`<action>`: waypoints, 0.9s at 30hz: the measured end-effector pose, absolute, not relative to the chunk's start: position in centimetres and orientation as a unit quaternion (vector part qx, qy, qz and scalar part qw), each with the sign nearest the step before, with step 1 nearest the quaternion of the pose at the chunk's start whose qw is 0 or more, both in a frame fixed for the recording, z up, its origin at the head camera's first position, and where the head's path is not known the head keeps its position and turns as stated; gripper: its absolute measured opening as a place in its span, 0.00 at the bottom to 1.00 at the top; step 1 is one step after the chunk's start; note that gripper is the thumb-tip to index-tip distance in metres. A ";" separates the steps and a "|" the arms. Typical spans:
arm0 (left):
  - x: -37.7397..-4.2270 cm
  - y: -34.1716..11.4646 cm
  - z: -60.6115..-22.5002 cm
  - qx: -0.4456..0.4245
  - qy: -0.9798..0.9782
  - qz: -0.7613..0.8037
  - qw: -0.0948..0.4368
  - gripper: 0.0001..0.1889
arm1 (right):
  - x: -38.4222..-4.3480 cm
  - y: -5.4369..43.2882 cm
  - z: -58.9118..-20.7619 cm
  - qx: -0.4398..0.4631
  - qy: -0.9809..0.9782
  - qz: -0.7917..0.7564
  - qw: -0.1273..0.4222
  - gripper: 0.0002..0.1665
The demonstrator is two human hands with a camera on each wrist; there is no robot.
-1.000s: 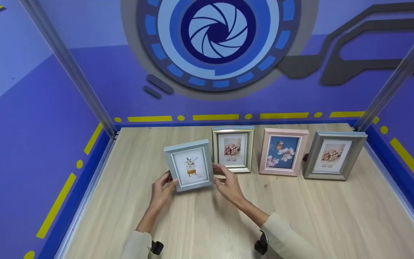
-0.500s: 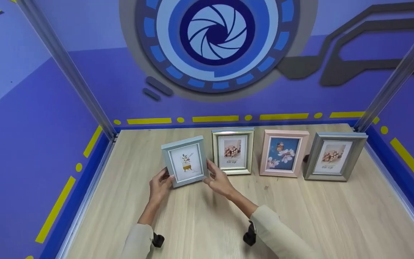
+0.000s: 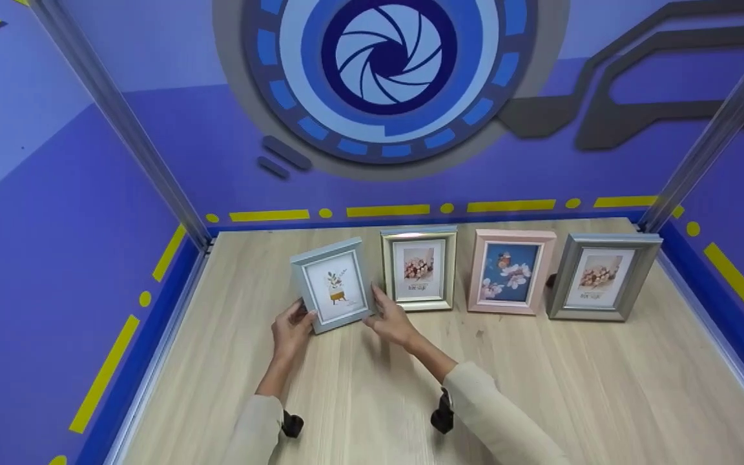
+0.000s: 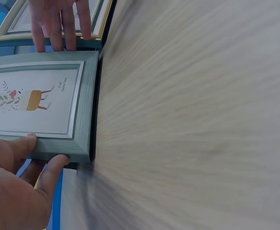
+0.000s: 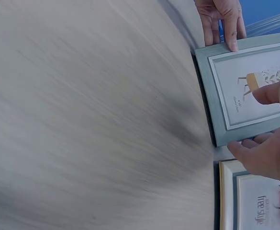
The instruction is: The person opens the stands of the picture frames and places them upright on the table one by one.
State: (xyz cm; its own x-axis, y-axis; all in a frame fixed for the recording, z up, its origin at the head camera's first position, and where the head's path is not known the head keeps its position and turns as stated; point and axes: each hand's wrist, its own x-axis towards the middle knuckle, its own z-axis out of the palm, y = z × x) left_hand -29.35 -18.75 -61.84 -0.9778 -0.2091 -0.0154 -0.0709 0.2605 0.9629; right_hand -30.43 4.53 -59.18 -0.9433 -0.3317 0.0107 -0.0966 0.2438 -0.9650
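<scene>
In the head view a pale blue-green picture frame (image 3: 334, 287) stands slightly turned on the table, showing a potted-plant print. My left hand (image 3: 291, 330) grips its left edge; the left wrist view has the thumb (image 4: 30, 139) on the front border and other fingers at the side and behind. At the opposite edge, my right hand (image 3: 390, 321) touches the frame with fairly straight fingers. Its thumb (image 5: 266, 93) hovers over the picture in the right wrist view. Close beside that hand stands a gold picture frame (image 3: 418, 270).
Further right stand a pink picture frame (image 3: 511, 272) with a blossom print and a grey-brown one (image 3: 604, 278). All rest on a light wooden table (image 3: 507, 374). A blue patterned wall (image 3: 172, 148) closes the back, with side panels and metal posts at the corners.
The blue-green frame has moved a little left and back, with both hands following. Over the last half second it barely shifts. The other frames stay put.
</scene>
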 end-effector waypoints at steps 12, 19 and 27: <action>-29.9 -18.4 -61.8 0.101 -0.806 -0.578 0.078 0.22 | -30.5 5.4 -59.5 -0.128 0.792 -0.586 0.114 0.44; -29.6 -17.9 -61.0 0.103 -0.811 -0.564 0.115 0.22 | -30.0 6.7 -58.9 -0.146 0.808 -0.559 0.115 0.34; -28.7 -16.3 -60.4 0.064 -0.855 -0.452 0.246 0.16 | -29.1 9.6 -59.0 -0.193 0.833 -0.506 0.117 0.21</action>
State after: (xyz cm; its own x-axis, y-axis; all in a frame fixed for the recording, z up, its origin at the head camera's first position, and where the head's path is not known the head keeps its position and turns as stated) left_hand -28.65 -16.27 -60.41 -0.8712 -0.3315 0.3622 0.1130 0.5825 0.8050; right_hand -29.09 9.63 -59.01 -0.8981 -0.4397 0.0006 -0.2035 0.4143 -0.8871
